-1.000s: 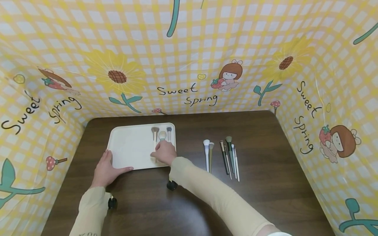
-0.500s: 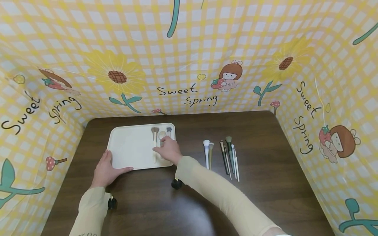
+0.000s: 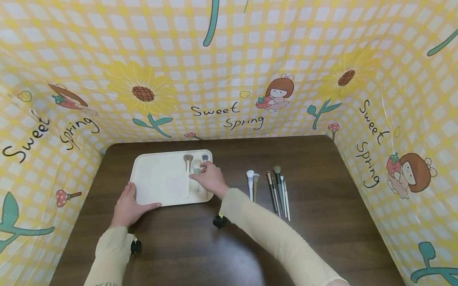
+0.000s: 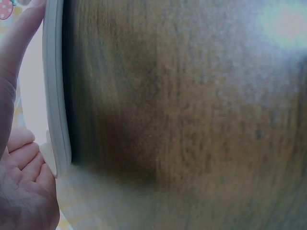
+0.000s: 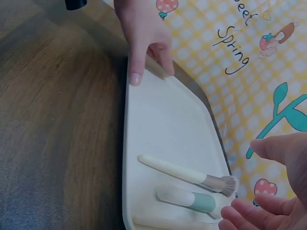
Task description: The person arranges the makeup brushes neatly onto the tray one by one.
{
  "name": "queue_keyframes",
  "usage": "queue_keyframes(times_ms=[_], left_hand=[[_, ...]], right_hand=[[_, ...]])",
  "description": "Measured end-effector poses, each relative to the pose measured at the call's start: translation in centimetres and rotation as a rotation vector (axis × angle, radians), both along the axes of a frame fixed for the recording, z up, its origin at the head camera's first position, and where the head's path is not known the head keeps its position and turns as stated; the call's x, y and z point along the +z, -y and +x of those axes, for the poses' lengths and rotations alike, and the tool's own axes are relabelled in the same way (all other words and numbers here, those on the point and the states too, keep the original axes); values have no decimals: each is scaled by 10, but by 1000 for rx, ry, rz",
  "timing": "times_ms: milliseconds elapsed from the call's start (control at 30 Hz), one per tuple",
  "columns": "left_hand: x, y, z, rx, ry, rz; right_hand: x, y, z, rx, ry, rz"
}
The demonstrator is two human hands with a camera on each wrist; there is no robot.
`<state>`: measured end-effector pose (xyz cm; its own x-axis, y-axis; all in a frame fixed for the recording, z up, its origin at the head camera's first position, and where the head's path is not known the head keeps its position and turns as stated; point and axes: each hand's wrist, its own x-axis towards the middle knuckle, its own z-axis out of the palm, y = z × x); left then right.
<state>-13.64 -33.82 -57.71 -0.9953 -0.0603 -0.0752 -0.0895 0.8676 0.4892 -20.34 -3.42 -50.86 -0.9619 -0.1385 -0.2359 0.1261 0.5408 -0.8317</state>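
Observation:
A white tray lies on the dark wooden table. My left hand holds its near left corner, thumb along the front rim and fingers against the left side. Above the tray's right part is my right hand, its thumb apart from loosely bent fingers, with nothing seen between them. Below it lie 3 makeup brushes: one with brown bristles and a cream handle, a short one with a pale green band, and one with dark bristles at the right rim, partly hidden by my right hand.
Right of the tray, a white brush and an olive-handled brush lie together. Farther right is a group of several brushes, among them a dark green one. A yellow checked cloth surrounds the table's back and sides.
My right hand has moved back to the right from the short brush, uncovering it and the brown brush's handle, and now covers part of the rightmost brush. My left hand stays put.

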Motion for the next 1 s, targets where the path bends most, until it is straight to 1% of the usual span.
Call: queue_keyframes(times_ms=[233, 400, 667, 1000], left_hand=[[0, 0, 0, -7, -8, 2], [-1, 1, 0, -7, -14, -4], [-3, 2, -1, -1, -11, -5], [-4, 3, -1, -5, -3, 4]], right_hand=[[4, -6, -1, -8, -22, -23], [3, -11, 0, -6, -41, -35], [3, -19, 1, -10, -33, -75], [-2, -35, 3, -28, -30, -122]])
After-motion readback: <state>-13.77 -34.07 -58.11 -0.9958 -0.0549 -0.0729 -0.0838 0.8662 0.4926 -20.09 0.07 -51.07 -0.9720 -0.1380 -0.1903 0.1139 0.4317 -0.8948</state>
